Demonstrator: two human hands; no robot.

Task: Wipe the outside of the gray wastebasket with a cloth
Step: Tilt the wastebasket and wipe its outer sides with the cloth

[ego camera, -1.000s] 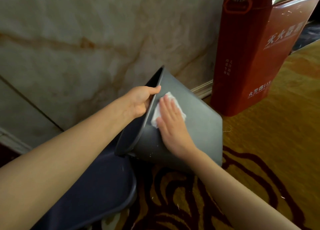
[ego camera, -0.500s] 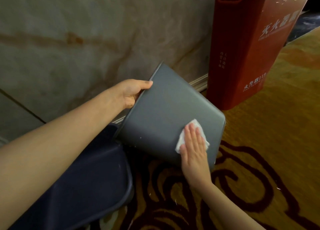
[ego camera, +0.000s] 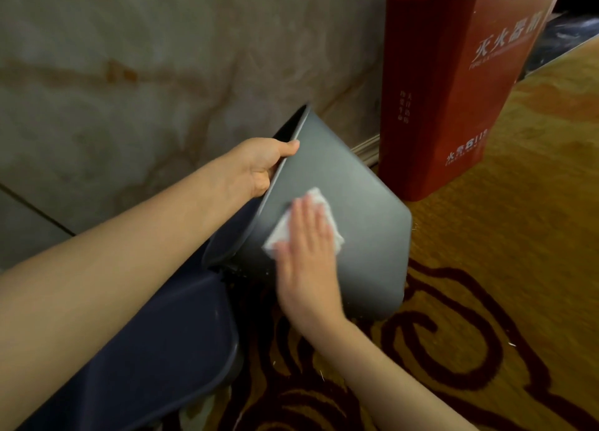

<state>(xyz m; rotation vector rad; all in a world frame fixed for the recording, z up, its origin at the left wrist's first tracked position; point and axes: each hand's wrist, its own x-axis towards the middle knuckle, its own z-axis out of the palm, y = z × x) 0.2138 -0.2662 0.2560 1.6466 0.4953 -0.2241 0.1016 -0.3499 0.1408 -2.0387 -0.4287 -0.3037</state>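
Gripping the rim, the left hand [ego camera: 259, 166] tilts the gray wastebasket [ego camera: 353, 236] on the patterned carpet [ego camera: 486, 301] beside a red fire-extinguisher box [ego camera: 453, 90], while the right hand [ego camera: 308, 265] lies flat, pressing a white cloth [ego camera: 319, 200] to its side. The bin looks light, stiff and smooth, so the rim seems the surest hold.

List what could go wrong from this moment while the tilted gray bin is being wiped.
1. The gray plastic wastebasket is tilted, steadied only by the left hand pinching its rim; a hard push might twist it loose.
2. The small white cloth lies under the flat right hand, not gripped, so it may bunch or slip out.
3. The red fire-extinguisher box stands close and might get bumped.
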